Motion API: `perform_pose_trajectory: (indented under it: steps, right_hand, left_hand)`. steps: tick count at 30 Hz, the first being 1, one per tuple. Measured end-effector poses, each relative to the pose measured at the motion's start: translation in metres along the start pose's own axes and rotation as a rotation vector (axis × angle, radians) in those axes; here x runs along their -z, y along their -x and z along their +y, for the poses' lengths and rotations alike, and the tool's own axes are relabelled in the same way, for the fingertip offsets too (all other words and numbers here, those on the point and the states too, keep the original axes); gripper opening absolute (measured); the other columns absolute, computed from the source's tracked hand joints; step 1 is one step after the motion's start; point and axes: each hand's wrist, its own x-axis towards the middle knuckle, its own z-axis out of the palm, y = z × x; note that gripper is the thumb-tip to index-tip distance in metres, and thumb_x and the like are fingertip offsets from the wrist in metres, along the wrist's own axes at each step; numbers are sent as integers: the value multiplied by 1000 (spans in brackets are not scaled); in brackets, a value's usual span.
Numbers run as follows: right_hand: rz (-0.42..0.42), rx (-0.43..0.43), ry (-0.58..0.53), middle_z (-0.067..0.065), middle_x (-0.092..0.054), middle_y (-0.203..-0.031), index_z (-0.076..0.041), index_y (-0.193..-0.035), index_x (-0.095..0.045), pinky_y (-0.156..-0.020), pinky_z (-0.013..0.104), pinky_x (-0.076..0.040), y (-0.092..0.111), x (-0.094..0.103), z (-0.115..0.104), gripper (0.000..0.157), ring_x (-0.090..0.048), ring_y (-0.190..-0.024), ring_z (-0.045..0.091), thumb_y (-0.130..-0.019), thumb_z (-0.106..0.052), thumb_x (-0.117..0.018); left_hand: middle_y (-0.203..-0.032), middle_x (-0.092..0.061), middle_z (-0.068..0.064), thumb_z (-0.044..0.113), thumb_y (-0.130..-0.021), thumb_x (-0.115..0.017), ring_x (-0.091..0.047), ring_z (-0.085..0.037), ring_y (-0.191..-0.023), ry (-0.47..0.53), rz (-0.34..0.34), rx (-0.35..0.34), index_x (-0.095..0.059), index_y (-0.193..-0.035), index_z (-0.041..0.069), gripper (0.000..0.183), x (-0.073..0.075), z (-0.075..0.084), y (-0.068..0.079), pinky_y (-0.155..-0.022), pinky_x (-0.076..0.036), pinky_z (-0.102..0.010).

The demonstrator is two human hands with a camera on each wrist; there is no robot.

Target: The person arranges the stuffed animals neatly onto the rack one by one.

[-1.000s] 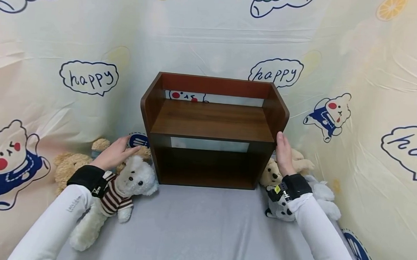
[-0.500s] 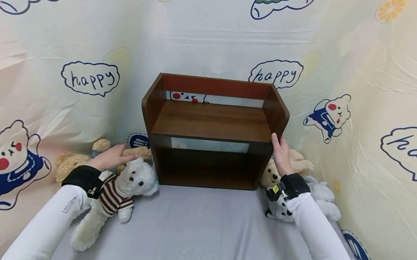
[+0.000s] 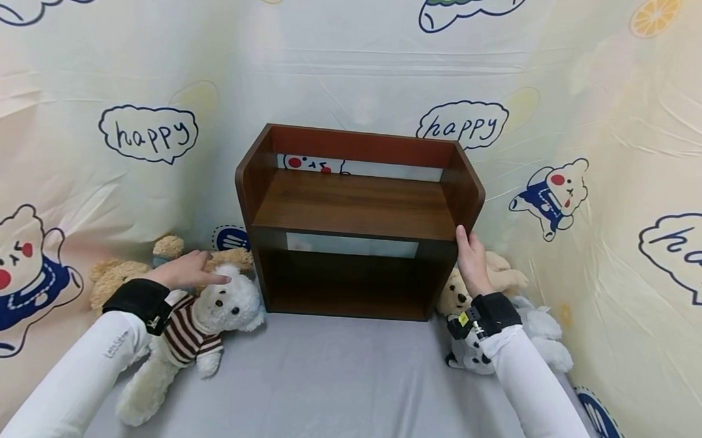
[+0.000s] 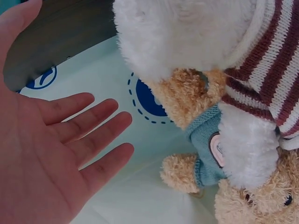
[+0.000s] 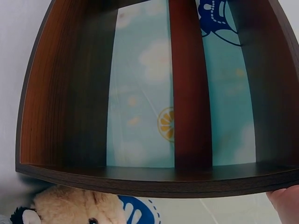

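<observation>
A dark brown two-tier wooden shelf (image 3: 357, 203) stands upright on the grey cloth against the back curtain, both tiers bare. My right hand (image 3: 473, 260) touches its right side panel, thumb at the front edge and fingers along the outside. In the right wrist view a bit of that hand (image 5: 287, 204) shows at the panel edge. My left hand (image 3: 186, 272) is left of the shelf, level with the head of a white teddy bear (image 3: 230, 300) in a striped sweater. Its fingers (image 4: 100, 165) are spread and hold nothing in the left wrist view.
Tan teddy bears (image 3: 116, 277) lie behind the white one, left of the shelf. On the right, a cream plush (image 3: 504, 276) and grey-white plush toys (image 3: 548, 339) sit under my right forearm. A printed curtain (image 3: 346, 62) encloses the back and sides.
My left hand has drawn slightly back and down from the shelf's left side. My right thumb has shifted left onto the shelf's front edge. The shelf and plush toys stay in place.
</observation>
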Motion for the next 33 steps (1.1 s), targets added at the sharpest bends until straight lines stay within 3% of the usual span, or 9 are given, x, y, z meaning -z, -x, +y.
perform_pose_trajectory:
  steps: [8, 18, 33]
  right_hand:
    - [-5, 4, -1, 23, -34, -140, 5, -138, -29, -106, 41, -21, 0, 1, -1, 62, -31, -127, 30, -97, -42, -32]
    - [-4, 4, 18, 22, -33, -141, 4, -139, -28, -107, 41, -21, 1, 1, 0, 62, -30, -129, 30, -98, -42, -31]
    - [26, 38, 77, 23, -36, -138, 5, -135, -33, -105, 42, -24, 1, -2, 4, 59, -33, -127, 31, -98, -40, -30]
  left_hand:
    - [-120, -41, -38, 59, -78, -58, -45, -47, -106, -8, -35, 22, -36, -124, -19, 93, -7, -4, 2, -85, -40, -54]
    - [-128, -32, -42, 57, -78, -59, -33, -53, -117, 17, -107, 29, -30, -128, -20, 96, -15, -3, 4, -92, -31, -60]
    - [-127, -35, -41, 58, -72, -64, -36, -54, -114, -76, -59, 17, -33, -128, -19, 100, -32, -12, 9, -89, -34, -60]
